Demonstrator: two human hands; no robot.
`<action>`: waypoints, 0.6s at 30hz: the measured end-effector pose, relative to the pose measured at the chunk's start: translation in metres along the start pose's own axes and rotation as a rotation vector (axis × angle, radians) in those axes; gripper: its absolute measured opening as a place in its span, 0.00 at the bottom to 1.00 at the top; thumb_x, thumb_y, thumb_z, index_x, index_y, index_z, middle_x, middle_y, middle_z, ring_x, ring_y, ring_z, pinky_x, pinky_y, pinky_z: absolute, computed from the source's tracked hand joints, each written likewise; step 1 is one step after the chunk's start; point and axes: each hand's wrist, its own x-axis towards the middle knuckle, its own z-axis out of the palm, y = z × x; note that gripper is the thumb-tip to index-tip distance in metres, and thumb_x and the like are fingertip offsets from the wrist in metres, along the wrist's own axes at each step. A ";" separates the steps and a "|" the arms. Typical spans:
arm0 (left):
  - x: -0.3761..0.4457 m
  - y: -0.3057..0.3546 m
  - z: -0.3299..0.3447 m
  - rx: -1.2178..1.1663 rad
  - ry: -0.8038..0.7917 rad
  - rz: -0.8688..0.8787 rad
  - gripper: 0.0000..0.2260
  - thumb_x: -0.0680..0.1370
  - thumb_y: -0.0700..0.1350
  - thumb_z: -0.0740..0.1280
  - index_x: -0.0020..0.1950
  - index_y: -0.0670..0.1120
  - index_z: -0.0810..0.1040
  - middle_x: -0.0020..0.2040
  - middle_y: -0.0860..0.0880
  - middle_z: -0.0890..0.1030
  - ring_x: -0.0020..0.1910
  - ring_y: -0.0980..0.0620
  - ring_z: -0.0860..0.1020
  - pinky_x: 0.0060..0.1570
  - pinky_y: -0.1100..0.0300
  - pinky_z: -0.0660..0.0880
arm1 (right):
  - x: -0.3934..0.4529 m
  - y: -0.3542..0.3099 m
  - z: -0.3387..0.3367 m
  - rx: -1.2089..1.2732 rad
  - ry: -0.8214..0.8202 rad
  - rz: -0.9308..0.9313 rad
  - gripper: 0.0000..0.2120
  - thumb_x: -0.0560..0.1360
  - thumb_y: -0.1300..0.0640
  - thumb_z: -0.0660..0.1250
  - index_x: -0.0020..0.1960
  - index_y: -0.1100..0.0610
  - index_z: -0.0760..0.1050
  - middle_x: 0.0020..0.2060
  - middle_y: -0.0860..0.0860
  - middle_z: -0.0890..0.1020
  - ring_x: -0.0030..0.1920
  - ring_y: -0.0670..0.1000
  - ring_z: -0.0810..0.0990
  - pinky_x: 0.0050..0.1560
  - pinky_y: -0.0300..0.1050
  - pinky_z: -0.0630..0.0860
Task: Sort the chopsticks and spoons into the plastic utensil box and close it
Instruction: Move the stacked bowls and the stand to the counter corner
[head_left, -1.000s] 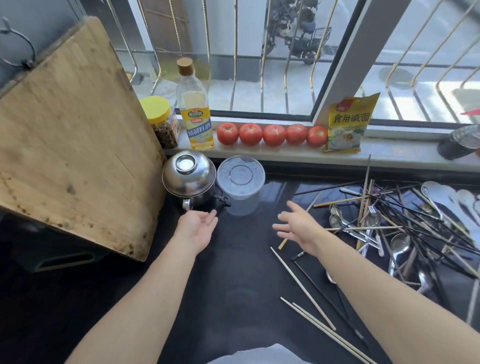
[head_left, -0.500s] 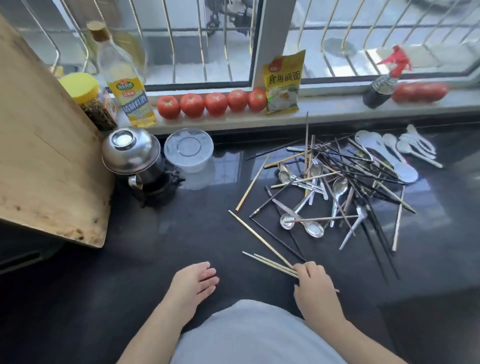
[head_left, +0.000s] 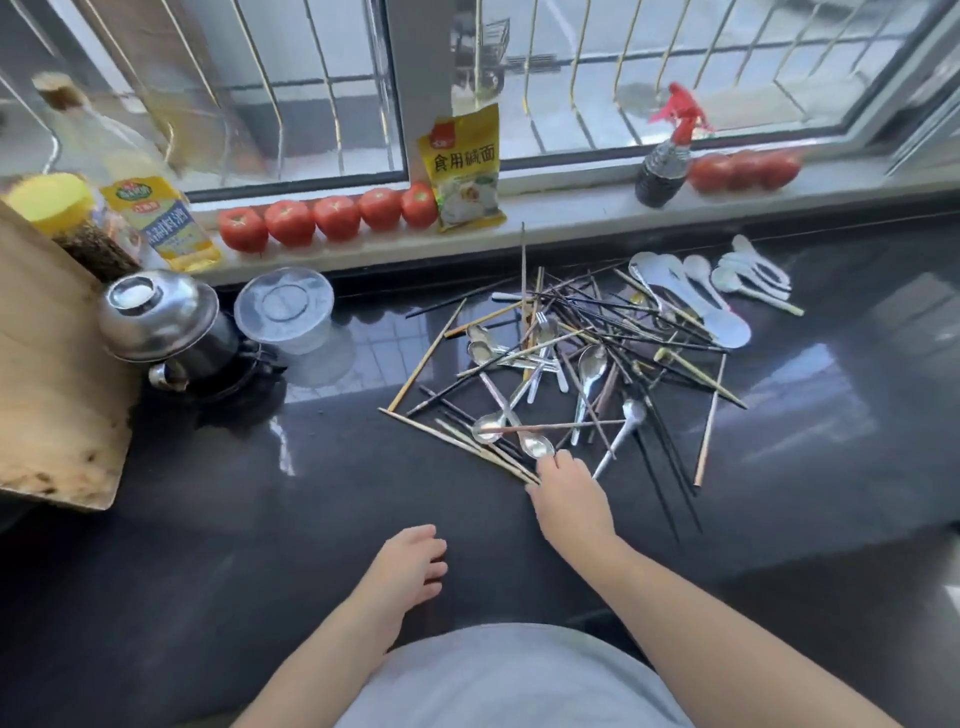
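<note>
Right hand (head_left: 569, 496) reaches to the near edge of the utensil pile (head_left: 582, 364) on the dark bench (head_left: 260, 519), fingers touching pale chopsticks (head_left: 467, 441) to start gathering, grip unclear; left hand (head_left: 410, 564) idles relaxed, nearer than the pile; utensil box not visible.

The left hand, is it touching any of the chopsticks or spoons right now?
Apart. The head view shows the left hand over bare dark counter, with a clear stretch of counter between it and the nearest chopsticks.
</note>
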 end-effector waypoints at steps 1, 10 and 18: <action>0.003 0.001 0.016 0.002 -0.004 0.016 0.16 0.81 0.38 0.66 0.69 0.45 0.74 0.55 0.44 0.81 0.54 0.46 0.81 0.53 0.52 0.79 | 0.002 0.010 -0.005 0.049 0.013 -0.040 0.12 0.75 0.50 0.72 0.53 0.55 0.75 0.47 0.52 0.77 0.47 0.54 0.77 0.47 0.48 0.77; 0.016 0.031 0.186 0.034 0.390 0.084 0.26 0.80 0.45 0.66 0.78 0.49 0.67 0.71 0.46 0.69 0.50 0.48 0.75 0.61 0.48 0.76 | -0.023 0.203 -0.046 0.421 -0.008 0.010 0.02 0.80 0.58 0.64 0.50 0.53 0.74 0.46 0.45 0.71 0.42 0.49 0.73 0.43 0.41 0.67; 0.030 0.036 0.211 0.189 0.554 0.045 0.32 0.79 0.53 0.66 0.81 0.52 0.60 0.78 0.42 0.62 0.72 0.36 0.66 0.71 0.40 0.67 | 0.010 0.299 -0.083 0.404 -0.111 0.186 0.13 0.81 0.56 0.62 0.66 0.53 0.73 0.61 0.49 0.71 0.60 0.53 0.74 0.55 0.46 0.71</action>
